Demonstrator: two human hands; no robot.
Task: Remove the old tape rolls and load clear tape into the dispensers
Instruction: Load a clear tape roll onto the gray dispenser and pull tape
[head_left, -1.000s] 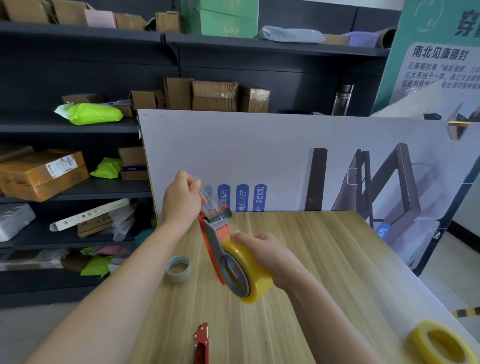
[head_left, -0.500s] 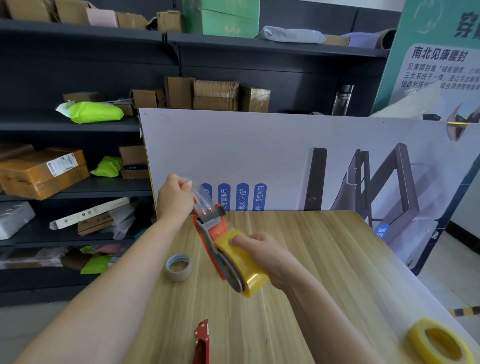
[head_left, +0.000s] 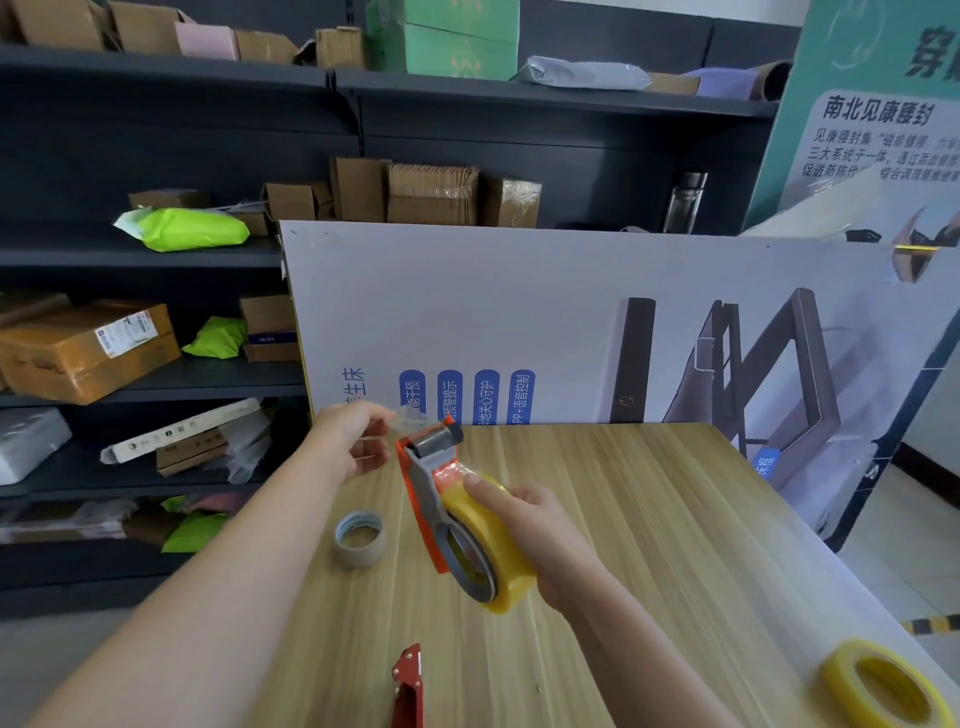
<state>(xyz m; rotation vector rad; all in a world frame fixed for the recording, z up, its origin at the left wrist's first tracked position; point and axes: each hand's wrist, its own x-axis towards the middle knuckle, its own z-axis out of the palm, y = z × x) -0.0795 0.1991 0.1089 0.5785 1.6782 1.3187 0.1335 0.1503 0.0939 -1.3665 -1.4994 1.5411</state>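
Hands work at the centre of the head view, above a pale wooden table (head_left: 649, 519). The right hand (head_left: 524, 525) grips a fat roll of clear yellowish tape (head_left: 506, 566), which is already seated on the hub of an orange and grey plastic tape dispenser (head_left: 423, 483) held tilted off the table. The left hand (head_left: 348, 441), fingers curled, appears to pinch the loose end of the film (head_left: 410, 418) just beside the dispenser's head, so threading looks under way but unfinished. A thin, nearly spent brownish tape roll (head_left: 360, 538) lies flat at centre left, presumably the one removed. At the bottom edge a red dispenser (head_left: 408, 686) is only partly in frame; whether it is loaded cannot be told. A flat roll of clear yellowish tape (head_left: 883, 686) waits at lower right, probably meant for it.
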